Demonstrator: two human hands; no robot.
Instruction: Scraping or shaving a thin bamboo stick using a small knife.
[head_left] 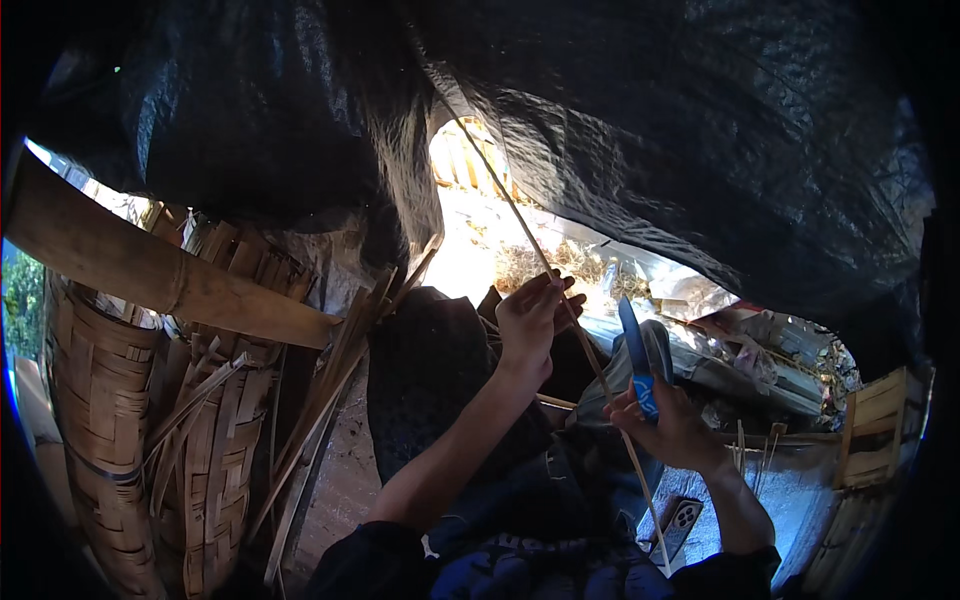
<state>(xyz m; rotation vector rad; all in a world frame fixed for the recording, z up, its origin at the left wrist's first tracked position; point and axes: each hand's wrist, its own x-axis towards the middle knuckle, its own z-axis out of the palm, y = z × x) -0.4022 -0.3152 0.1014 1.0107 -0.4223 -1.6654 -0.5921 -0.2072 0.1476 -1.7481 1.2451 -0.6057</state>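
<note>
Blue is the colour of the knife in the head view. The right hand is closed round its handle, with the blade pointing up and away. The left hand pinches a long, thin strip – it slants from near the top, down past the right hand, to the low edge. I cannot tell if the right hand grips the strip too. Near the strip's low end is a phone. On the left are tall woven baskets, and a wide piece of bamboo crosses in front of them. More thin strips lean nearby. Big black sheets hang above – and a wooden crate sits far right.
</note>
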